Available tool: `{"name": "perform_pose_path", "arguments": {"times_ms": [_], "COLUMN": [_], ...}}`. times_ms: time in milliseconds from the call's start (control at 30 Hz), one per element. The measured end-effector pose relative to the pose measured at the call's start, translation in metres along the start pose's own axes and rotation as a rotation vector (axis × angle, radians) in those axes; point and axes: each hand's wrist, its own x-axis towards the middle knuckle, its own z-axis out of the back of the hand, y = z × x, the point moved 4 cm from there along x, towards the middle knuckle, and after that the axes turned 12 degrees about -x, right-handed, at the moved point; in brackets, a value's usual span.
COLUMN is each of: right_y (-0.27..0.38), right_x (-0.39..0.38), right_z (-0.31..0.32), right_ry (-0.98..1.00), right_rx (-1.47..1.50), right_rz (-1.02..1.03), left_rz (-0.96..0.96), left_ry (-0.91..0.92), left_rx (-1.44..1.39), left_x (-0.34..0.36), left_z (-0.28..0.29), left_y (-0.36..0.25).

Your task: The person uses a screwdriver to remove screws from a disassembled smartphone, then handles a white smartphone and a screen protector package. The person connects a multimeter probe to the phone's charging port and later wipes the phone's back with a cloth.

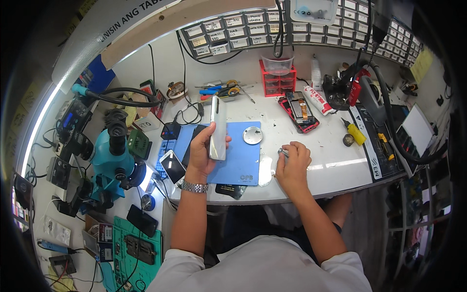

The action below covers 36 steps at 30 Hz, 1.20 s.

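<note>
Left hand gripped a phone jutting past its fingers, likely slick, best held by the edges; right hand pinched something small.

Free tabletop right, microscope left

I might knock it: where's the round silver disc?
In the head view, the round silver disc sits right of centre, at the far right corner of the blue mat, between the held phone and the right hand.

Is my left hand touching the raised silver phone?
Touching: the head view shows your left hand gripping the silver phone, fingers past its right edge.
</note>
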Motion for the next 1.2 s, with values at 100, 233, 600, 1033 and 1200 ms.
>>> {"name": "perform_pose_path", "arguments": {"times_ms": [100, 233, 600, 1033, 1200], "right_y": [-0.002, -0.004, 0.005, 0.021, 0.047], "right_x": [0.0, 0.003, 0.003, 0.017, 0.021], "right_z": [-0.001, -0.001, 0.002, 0.0, -0.003], "right_ry": [0.004, 0.007, 0.044, 0.16, 0.33], "right_rx": [0.007, 0.014, -0.039, 0.553, 0.827], "right_rz": [-0.005, -0.013, -0.03, -0.23, -0.413], "left_rz": [0.056, 0.149, 0.084, -0.065, -0.162], "left_ry": [0.3, 0.445, 0.418, 0.358, 0.335], "left_rx": [-0.401, -0.646, -0.743, -0.426, -0.246], "left_x": [0.0, 0.01, 0.03, 0.023, 0.015], "left_z": [-0.021, -0.037, -0.029, -0.041, -0.047], "left_y": [0.008, 0.02, 0.048, 0.066, 0.064]}}
